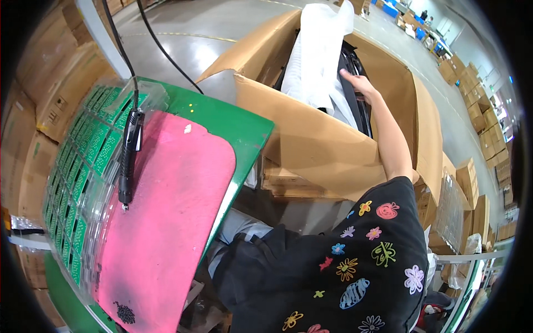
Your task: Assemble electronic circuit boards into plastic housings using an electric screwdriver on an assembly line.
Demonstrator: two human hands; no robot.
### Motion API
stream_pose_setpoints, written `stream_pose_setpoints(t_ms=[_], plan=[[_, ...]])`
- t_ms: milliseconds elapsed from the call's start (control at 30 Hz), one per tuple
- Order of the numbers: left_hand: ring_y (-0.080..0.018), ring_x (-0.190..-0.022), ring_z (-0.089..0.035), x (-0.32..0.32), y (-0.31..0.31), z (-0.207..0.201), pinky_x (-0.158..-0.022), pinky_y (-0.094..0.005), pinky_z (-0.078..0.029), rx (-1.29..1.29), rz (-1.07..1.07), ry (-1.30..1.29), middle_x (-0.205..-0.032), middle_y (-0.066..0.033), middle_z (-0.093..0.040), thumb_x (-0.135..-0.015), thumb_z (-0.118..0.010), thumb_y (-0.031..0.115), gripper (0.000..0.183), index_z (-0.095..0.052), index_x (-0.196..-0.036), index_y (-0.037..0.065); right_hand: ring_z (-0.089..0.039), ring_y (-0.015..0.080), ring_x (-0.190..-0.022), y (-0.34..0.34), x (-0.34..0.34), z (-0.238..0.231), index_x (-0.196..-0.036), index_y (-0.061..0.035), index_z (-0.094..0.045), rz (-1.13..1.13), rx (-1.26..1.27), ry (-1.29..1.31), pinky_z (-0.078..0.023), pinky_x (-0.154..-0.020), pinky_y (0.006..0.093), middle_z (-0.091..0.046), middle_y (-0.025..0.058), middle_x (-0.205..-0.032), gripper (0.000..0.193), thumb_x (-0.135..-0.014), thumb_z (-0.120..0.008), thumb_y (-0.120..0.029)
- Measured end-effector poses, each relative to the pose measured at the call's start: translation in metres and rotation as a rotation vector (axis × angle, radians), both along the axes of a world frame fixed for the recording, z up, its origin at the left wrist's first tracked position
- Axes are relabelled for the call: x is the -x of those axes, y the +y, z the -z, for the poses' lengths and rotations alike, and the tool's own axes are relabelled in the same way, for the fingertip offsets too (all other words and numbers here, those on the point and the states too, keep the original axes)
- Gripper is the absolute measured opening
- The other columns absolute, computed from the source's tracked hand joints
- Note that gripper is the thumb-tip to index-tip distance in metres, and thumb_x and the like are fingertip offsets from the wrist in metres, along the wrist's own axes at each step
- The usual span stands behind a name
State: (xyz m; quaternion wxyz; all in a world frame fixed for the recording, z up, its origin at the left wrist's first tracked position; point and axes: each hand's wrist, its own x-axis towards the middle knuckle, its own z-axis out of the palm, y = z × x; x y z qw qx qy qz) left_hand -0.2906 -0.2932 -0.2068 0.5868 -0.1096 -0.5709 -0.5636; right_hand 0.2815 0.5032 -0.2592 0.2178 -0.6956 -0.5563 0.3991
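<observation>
My right hand [360, 85] reaches into a large open cardboard box [311, 150]. Its thumb lies over the edge of a long black panel-like part [347, 102], and the other fingers curl down behind, partly hidden. White foam wrapping [317, 55] stands up out of the box, just left of that hand. More black parts [351, 55] show beside the wrapping; their exact kind I cannot make out. Of my left hand nothing shows.
Left of the box is a green table [252, 129] with a pink mat [172, 194]. A black electric screwdriver [130, 155] hangs over clear trays of green boards [83, 166]. Small black screws [124, 312] lie piled on the mat. Stacked cartons [482, 119] stand at right.
</observation>
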Motion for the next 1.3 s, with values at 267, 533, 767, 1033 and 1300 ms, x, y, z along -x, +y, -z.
stream_pose_setpoints(t_ms=[267, 533, 767, 1033, 1300], plan=[[-0.0228, -0.101, -0.052, 0.014, -0.010, 0.032, -0.091, -0.0416, -0.042, 0.267, -0.169, 0.371, -0.102, -0.0117, -0.054, -0.098, -0.056, 0.017, 0.013, -0.053, -0.104, 0.006, -0.067, 0.0215, -0.084, 0.004, -0.007, -0.032, -0.120, 0.0035, -0.060, 0.007, -0.415, 0.138, -0.055, -0.075, 0.0367, -0.068, 0.0140, -0.100, 0.043, -0.085, -0.071, -0.019], [-0.0242, -0.101, -0.048, -0.162, 0.229, 0.011, -0.087, -0.0418, -0.038, 0.164, 1.187, -0.095, -0.103, -0.0112, -0.051, -0.088, -0.057, 0.014, 0.019, -0.046, -0.102, 0.009, -0.062, 0.0116, -0.065, -0.058, -0.013, -0.265, -0.100, -0.0032, -0.062, 0.016, -0.875, 0.330, -0.051, -0.056, 0.0289, -0.065, 0.0027, -0.079, 0.035, -0.090, -0.070, -0.035], [-0.0387, -0.114, -0.058, -0.229, 0.355, 0.018, -0.096, -0.0440, -0.047, 0.645, 1.802, -0.045, -0.128, -0.0237, -0.056, -0.070, -0.085, 0.005, 0.072, -0.044, -0.129, 0.005, -0.070, 0.0155, -0.087, -0.156, 0.049, -0.379, -0.114, 0.0037, -0.063, -0.538, -0.756, 0.716, -0.058, -0.079, 0.0255, -0.070, 0.0119, -0.103, 0.029, -0.103, -0.051, -0.020], [-0.0364, -0.111, -0.062, -0.224, 0.295, 0.032, -0.096, -0.0436, -0.049, 0.295, 1.560, -0.382, -0.120, -0.0238, -0.061, -0.076, -0.066, 0.000, 0.068, -0.038, -0.138, -0.008, -0.050, 0.0245, -0.120, -0.252, 0.183, -0.262, -0.151, 0.0027, -0.025, -0.889, -0.686, 0.385, -0.048, -0.087, 0.0350, -0.044, 0.0158, -0.141, 0.096, -0.088, -0.061, -0.060], [-0.0241, -0.104, -0.064, -0.133, 0.186, -0.033, -0.088, -0.0347, -0.054, -0.297, 1.581, -1.300, -0.114, -0.0169, -0.063, -0.077, -0.063, 0.004, 0.053, -0.051, -0.128, -0.007, -0.046, 0.0358, -0.131, -0.283, 0.270, -0.151, -0.127, -0.0196, -0.064, -1.829, -1.111, -0.517, -0.041, -0.104, 0.0462, -0.047, 0.0136, -0.146, 0.075, -0.054, -0.080, -0.010]])
